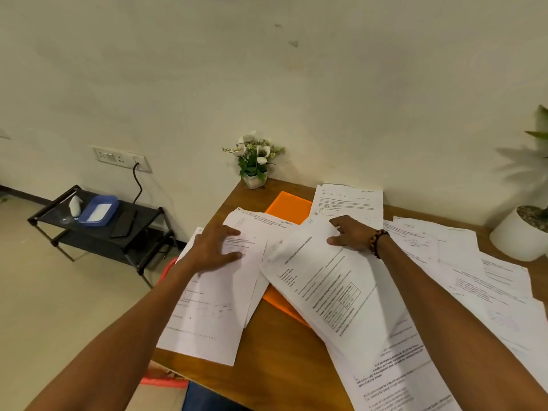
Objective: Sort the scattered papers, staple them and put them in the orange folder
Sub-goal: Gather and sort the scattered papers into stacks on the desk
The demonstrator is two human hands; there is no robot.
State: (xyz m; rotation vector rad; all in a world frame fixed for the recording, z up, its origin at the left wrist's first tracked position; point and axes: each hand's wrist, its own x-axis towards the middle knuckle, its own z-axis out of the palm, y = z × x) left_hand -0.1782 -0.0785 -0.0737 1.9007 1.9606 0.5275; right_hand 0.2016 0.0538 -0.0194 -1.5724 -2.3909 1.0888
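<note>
Head view: left hand [218,247] fingers [232,232] straight and spread, pressing flat on a stack of printed sheets [207,304] at the counter's [281,345] left edge; the stack's near-left corner overhangs that edge. Right hand [351,234], beaded bracelet [378,241] on wrist, fingers curled w/ thumb pinching the top edge of a table-printed sheet [335,292], lifted and tilted. Orange folder [289,207] lies under the papers, showing at back centre & again betw. both piles. More scattered papers [474,262] cover the right side. Bare wood shows front centre. White flower pot [254,180] w/ flowers at back-left corner; white planter [517,232] far right. Off counter left: black rack [98,226] holding a blue tray [99,213].
</note>
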